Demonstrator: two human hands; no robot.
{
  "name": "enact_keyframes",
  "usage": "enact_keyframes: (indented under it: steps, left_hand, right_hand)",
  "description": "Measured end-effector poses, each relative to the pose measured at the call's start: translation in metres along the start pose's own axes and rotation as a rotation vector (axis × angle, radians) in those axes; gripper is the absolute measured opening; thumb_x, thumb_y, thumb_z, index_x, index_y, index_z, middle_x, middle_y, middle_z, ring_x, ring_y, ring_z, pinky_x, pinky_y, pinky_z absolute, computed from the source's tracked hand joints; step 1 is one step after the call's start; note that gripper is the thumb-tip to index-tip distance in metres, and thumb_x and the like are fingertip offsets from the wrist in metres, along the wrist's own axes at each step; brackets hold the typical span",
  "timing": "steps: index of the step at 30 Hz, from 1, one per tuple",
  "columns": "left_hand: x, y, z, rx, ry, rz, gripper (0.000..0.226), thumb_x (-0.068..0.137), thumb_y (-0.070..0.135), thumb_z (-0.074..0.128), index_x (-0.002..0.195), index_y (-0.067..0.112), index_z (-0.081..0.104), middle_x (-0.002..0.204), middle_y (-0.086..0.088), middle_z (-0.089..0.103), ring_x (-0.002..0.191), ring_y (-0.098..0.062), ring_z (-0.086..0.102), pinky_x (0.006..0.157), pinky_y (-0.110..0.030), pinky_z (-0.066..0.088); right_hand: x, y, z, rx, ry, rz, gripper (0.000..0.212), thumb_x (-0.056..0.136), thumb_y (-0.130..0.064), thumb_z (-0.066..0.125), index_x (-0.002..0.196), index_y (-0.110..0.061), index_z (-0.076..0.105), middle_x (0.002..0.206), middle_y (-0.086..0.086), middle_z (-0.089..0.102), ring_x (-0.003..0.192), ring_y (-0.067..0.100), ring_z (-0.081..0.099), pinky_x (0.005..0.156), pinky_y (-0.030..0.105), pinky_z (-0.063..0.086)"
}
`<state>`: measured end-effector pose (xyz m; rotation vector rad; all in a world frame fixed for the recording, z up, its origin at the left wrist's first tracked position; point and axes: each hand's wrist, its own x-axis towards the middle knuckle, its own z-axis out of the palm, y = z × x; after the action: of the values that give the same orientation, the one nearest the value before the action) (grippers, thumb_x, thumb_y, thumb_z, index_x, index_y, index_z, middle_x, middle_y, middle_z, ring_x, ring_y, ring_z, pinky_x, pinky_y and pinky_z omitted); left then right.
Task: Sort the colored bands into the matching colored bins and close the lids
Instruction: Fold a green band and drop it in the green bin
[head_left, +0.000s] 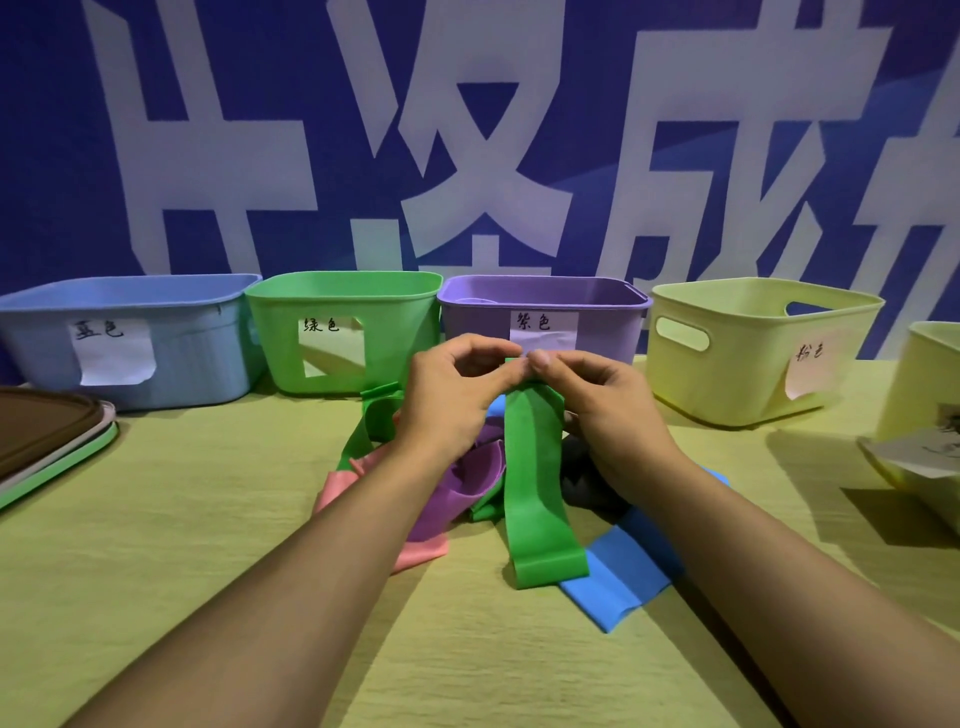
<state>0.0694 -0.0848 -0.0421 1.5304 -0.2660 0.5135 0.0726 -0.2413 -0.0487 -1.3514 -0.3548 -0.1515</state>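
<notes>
Head view: left hand (457, 395) & right hand (592, 400) raised together over pile of bands, fingertips of both pinching top edge of a flat green elastic loop band (535, 483); band hanging down twd camera, lower fold resting on yellow-green tablecloth (208, 597), overlapping a flat blue elastic band (618, 582); beneath hands a heap w/ purple band (467, 483), pink band (421, 551), dark grey band (587, 488), second green band (374, 421); behind, in a row L to R: light-blue plastic bin (171, 364), green plastic bin (400, 332), purple plastic bin (613, 332), pale yellow plastic bin w/ handle cut-outs (737, 364), each w/ paper label, all open; another pale yellow bin (919, 384) at far right edge; stack of lids (52, 441), brown one on top, at left edge, near light-blue bin.
</notes>
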Motion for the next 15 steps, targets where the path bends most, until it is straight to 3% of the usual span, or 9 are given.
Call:
enact_keyframes:
  steps: [3, 6, 9, 12, 15]
  left_hand:
    - [0.0, 0.002, 0.0, -0.009, -0.033, -0.01, 0.02, 0.079, 0.0, 0.084, 0.095, 0.008, 0.075, 0.086, -0.006, 0.077, 0.081, -0.01, 0.071, 0.083, -0.025, 0.061]
    - [0.003, -0.004, -0.005, 0.018, -0.052, -0.019, 0.021, 0.08, 0.006, 0.085, 0.095, 0.016, 0.076, 0.093, -0.002, 0.079, 0.09, -0.013, 0.074, 0.088, -0.029, 0.06]
    - [0.004, -0.008, -0.005, 0.032, -0.068, -0.065, 0.025, 0.077, 0.027, 0.089, 0.099, 0.021, 0.077, 0.102, -0.004, 0.08, 0.101, -0.023, 0.075, 0.093, -0.039, 0.059]
    - [0.0, 0.0, 0.0, -0.113, -0.108, -0.195, 0.031, 0.087, 0.038, 0.078, 0.106, 0.013, 0.074, 0.099, -0.01, 0.079, 0.092, -0.026, 0.076, 0.081, -0.033, 0.061]
    - [0.0, -0.001, 0.0, -0.073, -0.139, -0.291, 0.061, 0.077, 0.066, 0.067, 0.098, 0.01, 0.076, 0.093, -0.012, 0.08, 0.088, -0.029, 0.077, 0.08, -0.035, 0.06]
  right_hand:
    - [0.002, 0.001, -0.002, 0.04, -0.042, 0.0, 0.018, 0.094, -0.017, 0.07, 0.108, -0.006, 0.076, 0.103, 0.015, 0.078, 0.095, 0.025, 0.076, 0.077, 0.031, 0.06]
    - [0.003, 0.001, -0.003, 0.044, -0.055, -0.019, 0.017, 0.094, -0.015, 0.069, 0.108, -0.008, 0.076, 0.104, 0.013, 0.078, 0.098, 0.025, 0.076, 0.077, 0.028, 0.06]
    - [0.006, 0.001, -0.004, 0.044, -0.043, -0.042, 0.019, 0.094, -0.012, 0.068, 0.111, -0.007, 0.075, 0.106, 0.015, 0.078, 0.102, 0.03, 0.075, 0.084, 0.035, 0.061]
    - [0.007, 0.0, -0.005, 0.013, -0.029, -0.069, 0.021, 0.095, -0.005, 0.066, 0.115, -0.006, 0.074, 0.107, 0.014, 0.078, 0.104, 0.03, 0.074, 0.09, 0.039, 0.061]
    - [0.007, -0.001, -0.004, -0.044, -0.015, -0.108, 0.021, 0.096, -0.002, 0.066, 0.11, -0.014, 0.075, 0.105, 0.008, 0.079, 0.103, 0.025, 0.075, 0.091, 0.037, 0.06]
